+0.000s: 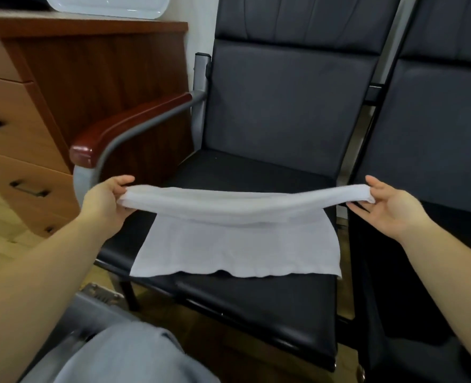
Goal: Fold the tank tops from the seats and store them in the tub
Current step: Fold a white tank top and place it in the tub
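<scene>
Grip: both hands pinch the far edge of the white tank top (237,241), the left hand (105,201) at its left corner and the right hand (392,204) at its right corner, thumbs over the cloth and fingers beneath, so each is clamped on fabric, not apart or idle. The held edge is stretched taut between the hands and raised just above the seat (256,302), while the near part of the garment lies flat on the black cushion with its hem toward the front edge. Holding the two corners apart keeps the edge straight, which I judge is meant to give a clean crease as the raised part is laid over the flat part (a fold across the width, mid-way through). The next seat (433,139) stands just beside, to the right; no garment is visible on the part shown. The tub (110,5), pale and translucent, rests on top of the wooden table (96,67) with drawers to the left, well apart from the garment, so storing is not yet begun. Risk: uneven tension would skew the fold.
</scene>
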`<state>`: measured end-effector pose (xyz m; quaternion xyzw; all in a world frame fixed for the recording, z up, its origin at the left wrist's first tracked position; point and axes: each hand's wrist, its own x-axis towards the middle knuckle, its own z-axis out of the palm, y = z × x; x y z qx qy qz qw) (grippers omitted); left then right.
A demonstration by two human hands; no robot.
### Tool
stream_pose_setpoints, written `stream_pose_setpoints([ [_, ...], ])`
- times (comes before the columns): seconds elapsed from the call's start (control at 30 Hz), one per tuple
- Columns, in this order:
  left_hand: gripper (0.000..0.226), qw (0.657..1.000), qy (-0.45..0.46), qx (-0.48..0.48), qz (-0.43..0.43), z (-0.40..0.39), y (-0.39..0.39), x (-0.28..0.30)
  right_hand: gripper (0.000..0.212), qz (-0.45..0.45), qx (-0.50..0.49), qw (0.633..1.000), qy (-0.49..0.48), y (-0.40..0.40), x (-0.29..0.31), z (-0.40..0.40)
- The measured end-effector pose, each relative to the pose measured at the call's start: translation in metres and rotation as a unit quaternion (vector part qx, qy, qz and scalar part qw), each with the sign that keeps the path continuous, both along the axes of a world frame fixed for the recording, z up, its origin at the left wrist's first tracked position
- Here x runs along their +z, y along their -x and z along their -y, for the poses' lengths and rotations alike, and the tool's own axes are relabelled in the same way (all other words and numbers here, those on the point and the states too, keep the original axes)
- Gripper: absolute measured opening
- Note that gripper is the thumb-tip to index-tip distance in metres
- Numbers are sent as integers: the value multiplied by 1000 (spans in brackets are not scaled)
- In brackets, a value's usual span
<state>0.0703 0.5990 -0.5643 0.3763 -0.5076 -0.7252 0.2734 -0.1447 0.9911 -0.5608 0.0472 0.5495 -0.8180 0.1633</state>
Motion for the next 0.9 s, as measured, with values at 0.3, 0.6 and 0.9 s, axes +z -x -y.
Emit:
stream_pose_setpoints([
  [0.3,34,930,191,-130,286,-23,-50,-58,34,69,122,908,-395,-54,-43,-19],
  [0.6,34,916,204,-116,325,-31,-72,-86,29,-234,193,594,-745,-75,-56,28],
  [0.9,17,950,57,-124,282,-31,-67,-74,21,-410,354,654,-528,-165,-54,171],
])
